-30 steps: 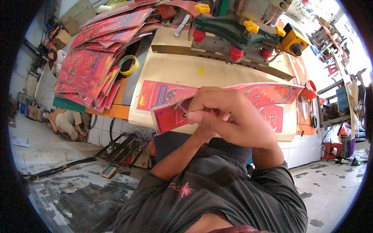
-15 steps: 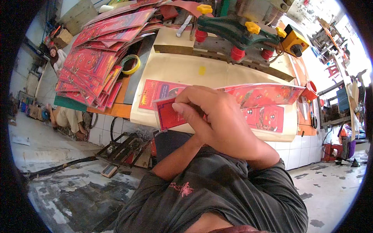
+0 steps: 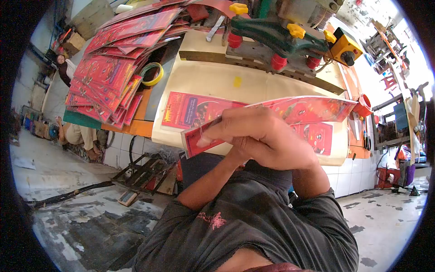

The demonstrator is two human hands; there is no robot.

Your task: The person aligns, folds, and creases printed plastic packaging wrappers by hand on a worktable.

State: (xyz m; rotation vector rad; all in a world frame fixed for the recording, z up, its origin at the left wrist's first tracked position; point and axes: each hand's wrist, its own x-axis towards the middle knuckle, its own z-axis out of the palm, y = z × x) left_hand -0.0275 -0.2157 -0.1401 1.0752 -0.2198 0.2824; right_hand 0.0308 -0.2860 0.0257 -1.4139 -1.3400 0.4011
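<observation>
Over the front of the cream board (image 3: 199,75), my right hand (image 3: 263,136) is closed on the left end of a long red printed sheet (image 3: 312,109) with a clear edge. The sheet slants up to the right and stands raised from the board. My left hand (image 3: 238,156) is mostly hidden under my right; its fingers do not show. Beneath the raised sheet lies another red printed sheet (image 3: 190,111), flat on the board, its middle covered by my hands. A small yellow mark (image 3: 237,81) is on the board behind.
Red printed sheets (image 3: 106,75) are heaped at the left beside a yellow tape roll (image 3: 152,74). A green press (image 3: 267,34) with yellow knobs and a metal bar (image 3: 272,72) stands behind. Scissors (image 3: 367,139) lie right. Two people are at far left.
My right hand's fingers and wrist have shifted over the sheet's left end, first left, then back right. The sheet's end has tilted. A person at far left has moved slightly.
</observation>
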